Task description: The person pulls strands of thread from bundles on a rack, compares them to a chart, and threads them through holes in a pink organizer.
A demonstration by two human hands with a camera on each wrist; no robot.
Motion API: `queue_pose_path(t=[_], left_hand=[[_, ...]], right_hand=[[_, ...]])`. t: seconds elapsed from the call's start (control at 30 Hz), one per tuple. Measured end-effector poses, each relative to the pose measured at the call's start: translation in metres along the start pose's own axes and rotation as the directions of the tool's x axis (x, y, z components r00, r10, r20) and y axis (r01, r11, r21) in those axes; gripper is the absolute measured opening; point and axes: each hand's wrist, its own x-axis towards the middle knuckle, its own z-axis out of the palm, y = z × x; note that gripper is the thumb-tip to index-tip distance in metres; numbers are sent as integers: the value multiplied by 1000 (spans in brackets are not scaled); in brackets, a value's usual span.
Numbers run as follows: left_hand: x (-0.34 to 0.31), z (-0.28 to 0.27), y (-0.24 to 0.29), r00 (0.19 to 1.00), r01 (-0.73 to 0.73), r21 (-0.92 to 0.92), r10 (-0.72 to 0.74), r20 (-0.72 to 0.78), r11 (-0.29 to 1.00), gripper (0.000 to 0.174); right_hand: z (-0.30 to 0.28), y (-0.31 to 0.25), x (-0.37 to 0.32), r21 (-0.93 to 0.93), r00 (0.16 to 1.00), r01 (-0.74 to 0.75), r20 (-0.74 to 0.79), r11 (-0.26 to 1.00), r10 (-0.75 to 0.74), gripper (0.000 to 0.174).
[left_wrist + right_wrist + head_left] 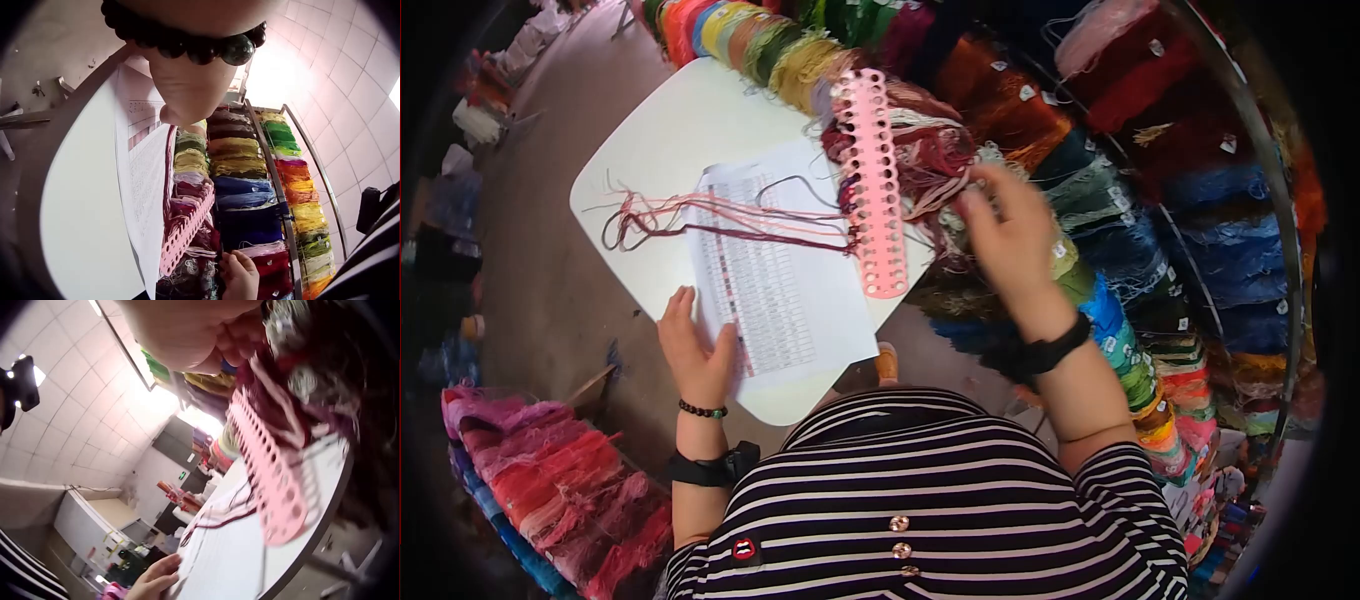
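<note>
My left hand rests with spread fingers on the left edge of a printed chart sheet. A pink holed thread organizer lies over the sheet's right side. Pink, mauve and dark burgundy strands run left from its holes, their ends looped on the table. At its right, my right hand pinches pale pink thread between thumb and forefinger, beside bunched burgundy and pink skeins. In the right wrist view those fingers are curled at the skeins, the fingertips partly hidden.
The white table has rounded corners. Racks of coloured skeins curve around the right and back, with metal rails along them. More pink and red skeins hang at lower left. Grey floor shows to the left.
</note>
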Motion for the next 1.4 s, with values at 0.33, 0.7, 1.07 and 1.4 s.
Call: queue_pose_path(t=[0.33, 0.7, 1.07, 1.4], left_hand=[[-3, -5, -4, 996, 46, 3, -46, 80, 999, 79], [-3, -2, -2, 996, 67, 73, -71, 60, 995, 75], [4, 7, -3, 989, 137, 5, -137, -47, 991, 56], [28, 6, 8, 972, 229, 150, -218, -84, 962, 62]], right_hand=[[13, 69, 2, -296, 940, -281, 107, 913, 323, 45], [18, 74, 2, -322, 945, -249, 125, 913, 302, 51], [18, 74, 2, -328, 942, -254, 131, 910, 310, 50], [18, 71, 2, -334, 937, -276, 115, 901, 330, 51]])
